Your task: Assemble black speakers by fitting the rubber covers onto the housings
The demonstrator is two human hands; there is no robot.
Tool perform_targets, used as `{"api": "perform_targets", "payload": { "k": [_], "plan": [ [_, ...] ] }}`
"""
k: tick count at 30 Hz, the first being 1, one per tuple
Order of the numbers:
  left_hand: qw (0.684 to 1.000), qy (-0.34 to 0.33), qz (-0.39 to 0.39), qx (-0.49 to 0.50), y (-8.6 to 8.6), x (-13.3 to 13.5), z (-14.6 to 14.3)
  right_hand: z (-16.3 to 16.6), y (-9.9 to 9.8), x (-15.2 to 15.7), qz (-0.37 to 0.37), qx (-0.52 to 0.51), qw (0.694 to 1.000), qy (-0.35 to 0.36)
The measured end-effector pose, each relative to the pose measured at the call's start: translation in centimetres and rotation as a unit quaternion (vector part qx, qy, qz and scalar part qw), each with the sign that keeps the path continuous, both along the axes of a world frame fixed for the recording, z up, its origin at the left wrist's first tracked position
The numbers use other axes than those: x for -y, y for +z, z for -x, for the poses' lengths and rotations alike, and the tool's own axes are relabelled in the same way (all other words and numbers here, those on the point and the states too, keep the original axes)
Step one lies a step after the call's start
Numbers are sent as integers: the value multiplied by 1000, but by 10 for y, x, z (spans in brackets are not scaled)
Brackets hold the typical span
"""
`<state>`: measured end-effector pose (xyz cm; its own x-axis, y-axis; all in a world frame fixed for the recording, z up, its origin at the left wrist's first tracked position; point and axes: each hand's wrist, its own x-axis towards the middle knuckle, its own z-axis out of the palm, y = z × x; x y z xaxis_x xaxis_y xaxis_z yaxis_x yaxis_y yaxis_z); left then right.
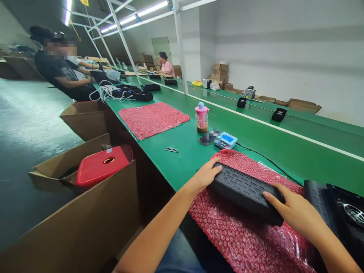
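Observation:
Between my two hands is a long black box-shaped device [246, 189] with a raised pattern on top, perhaps a speaker housing. My left hand [209, 174] grips its far left end, thumb on the top face. At the other end, my right hand [290, 204] wraps round the corner, thumb also on top. Red bubble wrap [227, 235] lies under the device, spread over the bench edge. To the right, close to my right hand, lie more black housings [321, 201], one with a round silver-ringed part [354, 213].
On the green bench [153, 157] stand a pink-lidded bottle [202, 119] and a small blue-screened meter [227, 140] with a cable. A small metal plate [171, 150] and another bubble wrap sheet [153, 118] lie leftward. Cardboard boxes [99, 212] flank the bench. Co-workers [71, 81] sit farther along.

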<state>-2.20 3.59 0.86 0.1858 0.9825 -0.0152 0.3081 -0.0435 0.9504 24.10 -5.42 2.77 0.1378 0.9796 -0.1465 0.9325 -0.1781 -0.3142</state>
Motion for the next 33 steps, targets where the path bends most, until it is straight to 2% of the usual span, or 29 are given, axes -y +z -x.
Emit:
{"api": "perform_targets", "payload": {
  "k": [7,23,29,33],
  "plan": [
    [999,-33,-19,-29,10,0,-4,-1,5,-1,-30,0,1000,-10],
    [990,-54,-97,-87,7,-1,-7,-7,1,-1,-27,-3,1000,-3],
    [978,-72,-163,-112,2,2,-3,-7,3,-2,-10,-19,1000,-12],
    [972,-79,-188,-120,0,5,0,-5,5,0,-40,-19,999,18]
  ]
}}
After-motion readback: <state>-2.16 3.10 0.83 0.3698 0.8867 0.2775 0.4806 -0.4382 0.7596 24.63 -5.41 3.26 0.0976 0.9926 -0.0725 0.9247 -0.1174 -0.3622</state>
